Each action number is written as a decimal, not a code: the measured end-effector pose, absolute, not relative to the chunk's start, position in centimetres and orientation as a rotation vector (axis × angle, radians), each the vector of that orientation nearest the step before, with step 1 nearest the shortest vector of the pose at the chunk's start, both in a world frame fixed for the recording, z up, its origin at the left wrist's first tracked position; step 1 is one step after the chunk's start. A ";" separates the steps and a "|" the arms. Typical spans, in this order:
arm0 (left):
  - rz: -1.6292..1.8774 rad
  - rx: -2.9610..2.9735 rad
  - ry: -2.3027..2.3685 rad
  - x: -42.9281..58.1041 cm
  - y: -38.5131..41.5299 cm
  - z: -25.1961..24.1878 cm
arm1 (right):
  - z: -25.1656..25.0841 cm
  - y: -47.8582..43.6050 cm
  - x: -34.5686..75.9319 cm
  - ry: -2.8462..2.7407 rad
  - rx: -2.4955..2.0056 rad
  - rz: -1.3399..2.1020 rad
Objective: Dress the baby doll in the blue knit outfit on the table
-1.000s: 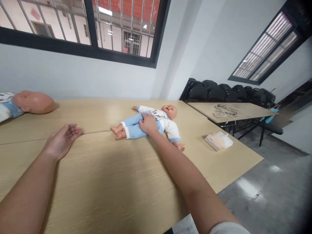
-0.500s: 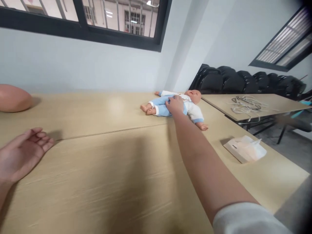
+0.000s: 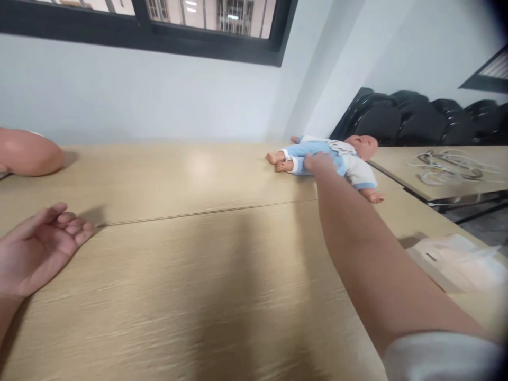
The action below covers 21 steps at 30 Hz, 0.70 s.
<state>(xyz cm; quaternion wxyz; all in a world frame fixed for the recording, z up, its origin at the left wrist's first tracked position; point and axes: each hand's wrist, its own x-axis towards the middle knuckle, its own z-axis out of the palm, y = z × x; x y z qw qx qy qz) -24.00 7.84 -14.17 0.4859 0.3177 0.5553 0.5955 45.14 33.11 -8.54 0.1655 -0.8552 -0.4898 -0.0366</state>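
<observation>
On the far right part of the table lies a baby doll (image 3: 351,159) on its back, in a white top and light blue trousers, feet toward the left. My right hand (image 3: 320,161) reaches across to it, with its fingers curled on the blue cloth at the near leg and waist. The arm and hand cover part of the doll. At the left, my left hand (image 3: 43,248) rests palm up, holding nothing, its fingers loosely bent and apart. Beyond it a smooth, rounded, skin-coloured object (image 3: 29,152) is cut by the frame edge.
The wooden table (image 3: 178,264) has a seam across it. A white tissue pack (image 3: 452,259) lies at the right, partly behind my forearm. Tangled cables (image 3: 448,166) lie on a second table. Black folding chairs (image 3: 416,119) stand behind, and a wall (image 3: 138,95) borders the table.
The view has swung left and slightly down, so things appear further right. My right hand has shifted over the doll's clothes toward its near leg. My left hand stays palm up.
</observation>
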 end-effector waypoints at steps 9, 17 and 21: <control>1.670 0.735 1.012 -21.0 8.1 -12.3 | -11.9 22.9 38.1 -1.667 -1.858 -0.412; 1.773 1.046 1.367 -19.9 9.2 -12.4 | -10.8 14.6 35.9 -1.646 -2.099 -0.108; 1.785 1.137 1.545 -23.6 9.9 -11.2 | -10.3 9.2 33.1 -1.682 -2.182 -0.062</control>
